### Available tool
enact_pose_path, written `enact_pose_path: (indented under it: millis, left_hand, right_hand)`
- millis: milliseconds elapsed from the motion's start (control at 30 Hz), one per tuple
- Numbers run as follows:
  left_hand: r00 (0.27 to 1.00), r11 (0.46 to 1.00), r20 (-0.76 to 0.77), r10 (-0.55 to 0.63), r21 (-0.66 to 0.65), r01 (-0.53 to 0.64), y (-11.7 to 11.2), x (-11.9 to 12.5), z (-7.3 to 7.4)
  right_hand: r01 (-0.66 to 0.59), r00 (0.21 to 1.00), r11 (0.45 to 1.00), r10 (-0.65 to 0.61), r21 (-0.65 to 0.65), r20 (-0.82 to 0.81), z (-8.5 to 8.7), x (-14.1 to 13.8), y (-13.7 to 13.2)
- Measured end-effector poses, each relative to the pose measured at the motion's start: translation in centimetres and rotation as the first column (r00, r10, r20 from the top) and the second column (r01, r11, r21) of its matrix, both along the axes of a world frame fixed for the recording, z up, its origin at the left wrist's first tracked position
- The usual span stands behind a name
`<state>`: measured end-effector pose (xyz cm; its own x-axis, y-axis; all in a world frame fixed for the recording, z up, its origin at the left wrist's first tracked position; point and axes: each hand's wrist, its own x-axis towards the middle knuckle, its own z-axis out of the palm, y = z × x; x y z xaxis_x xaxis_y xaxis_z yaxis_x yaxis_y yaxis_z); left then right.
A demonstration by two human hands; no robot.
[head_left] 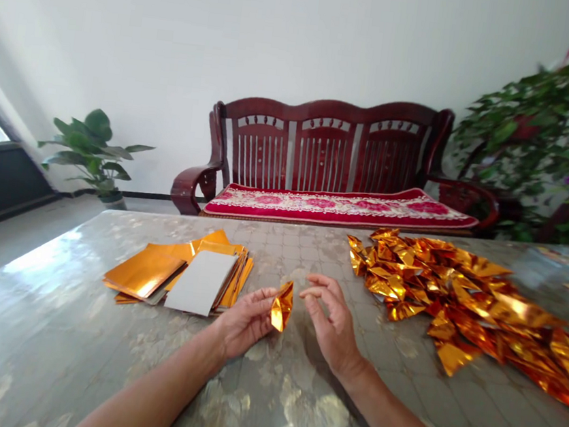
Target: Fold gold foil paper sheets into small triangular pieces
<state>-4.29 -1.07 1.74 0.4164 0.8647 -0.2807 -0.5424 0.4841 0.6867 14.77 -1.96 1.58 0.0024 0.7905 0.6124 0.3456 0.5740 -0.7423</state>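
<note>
No text, labels, brands, numbers or signs can be read anywhere in view. Folded foil piece (281,306): plain gold, no print. Stack of foil sheets (147,270): plain gold faces, one blank white back on top. Pile of folded foil (460,295): only glare and creases. Bench cushion (336,209): floral pattern, no lettering.
</note>
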Motion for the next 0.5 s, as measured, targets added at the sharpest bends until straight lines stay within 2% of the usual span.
enact_pose_path:
  millis: [100,200,367,500]
  left_hand:
    - [0.991,0.991,0.092,-0.094,-0.085,0.102,-0.1,-0.4,0.1]
    - [0.975,0.96,0.18,-0.126,-0.224,0.166,-0.4,-0.4,0.3]
    - [0.931,0.854,0.343,-0.123,-0.441,0.276,-1.2,0.1,0.9]
    - [0.918,0.818,0.38,-0.118,-0.487,0.306,-1.4,0.3,0.9]
  right_hand:
    - [-0.087,0.982,0.99,0.068,-0.107,-0.176,-0.2,0.5,0.7]
    - [-0.203,0.959,0.965,0.161,-0.165,-0.235,-0.2,0.7,1.0]
    - [-0.384,0.903,0.911,0.337,-0.149,-0.265,0.6,0.3,0.7]
    - [-0.398,0.898,0.91,0.36,-0.118,-0.252,1.0,0.2,0.6]
